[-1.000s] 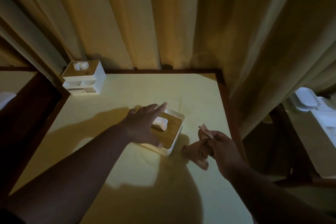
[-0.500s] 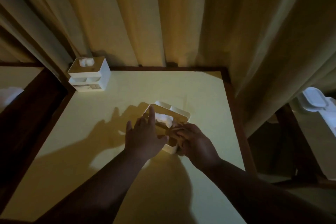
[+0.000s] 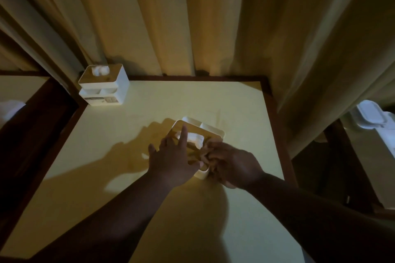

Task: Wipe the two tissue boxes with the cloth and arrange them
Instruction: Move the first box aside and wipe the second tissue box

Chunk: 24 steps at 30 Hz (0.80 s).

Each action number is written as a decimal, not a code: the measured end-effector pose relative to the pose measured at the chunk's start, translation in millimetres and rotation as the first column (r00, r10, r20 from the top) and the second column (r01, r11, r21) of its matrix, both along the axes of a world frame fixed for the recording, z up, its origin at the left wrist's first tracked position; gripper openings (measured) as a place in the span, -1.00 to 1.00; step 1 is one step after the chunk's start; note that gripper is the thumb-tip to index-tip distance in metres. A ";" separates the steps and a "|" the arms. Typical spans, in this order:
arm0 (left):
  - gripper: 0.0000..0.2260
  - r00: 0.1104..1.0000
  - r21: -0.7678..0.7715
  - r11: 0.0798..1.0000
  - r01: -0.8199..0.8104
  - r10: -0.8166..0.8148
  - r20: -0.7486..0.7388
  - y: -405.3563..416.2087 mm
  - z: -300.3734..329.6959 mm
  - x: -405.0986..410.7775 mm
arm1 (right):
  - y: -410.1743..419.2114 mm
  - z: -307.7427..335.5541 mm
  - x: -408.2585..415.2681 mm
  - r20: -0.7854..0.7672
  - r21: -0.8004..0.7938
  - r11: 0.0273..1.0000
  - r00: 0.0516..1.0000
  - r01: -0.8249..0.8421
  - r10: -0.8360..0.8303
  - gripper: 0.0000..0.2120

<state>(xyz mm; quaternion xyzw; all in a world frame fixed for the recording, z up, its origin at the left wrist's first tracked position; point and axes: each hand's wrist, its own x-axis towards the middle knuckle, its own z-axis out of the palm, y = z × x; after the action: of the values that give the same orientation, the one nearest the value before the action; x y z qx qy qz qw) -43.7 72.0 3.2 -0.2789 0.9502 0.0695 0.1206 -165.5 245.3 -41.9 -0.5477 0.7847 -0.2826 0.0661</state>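
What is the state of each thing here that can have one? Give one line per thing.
Near tissue box: upright mid-table, tissue showing through its wooden lid.
Far tissue box: upright at the table's back left corner, untouched.
Cloth: bunched, pressed on the near box's lid.
Left hand: steadying the near box.
Right hand: gripping the cloth.

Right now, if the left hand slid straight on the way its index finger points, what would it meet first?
The left hand rests on the near white tissue box with the wooden lid; its finger points at the white tissue tuft, probably met first. Depth is unclear.
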 end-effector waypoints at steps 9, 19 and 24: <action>0.02 0.998 0.012 1.000 -0.006 0.005 0.056 -1.4 7.8 -7.3 | -2.7 0.8 -3.1 -0.022 0.014 0.996 0.996 0.086 -0.086 -0.68; 0.06 0.992 0.038 0.999 -0.023 0.018 0.123 -2.7 16.5 -16.3 | -2.1 10.6 2.2 0.086 0.131 0.977 0.980 0.168 -0.180 -0.73; 0.08 0.992 0.038 0.999 -0.020 0.015 0.122 -2.3 16.3 -18.1 | -4.7 17.3 5.1 0.085 0.232 0.961 0.981 0.152 -0.176 -0.66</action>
<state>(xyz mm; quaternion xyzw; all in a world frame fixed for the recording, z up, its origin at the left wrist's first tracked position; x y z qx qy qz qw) -61.8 69.6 19.5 -0.2886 0.9370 0.0721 0.1834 -160.4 240.6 -24.6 -0.4542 0.8498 -0.2249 0.1447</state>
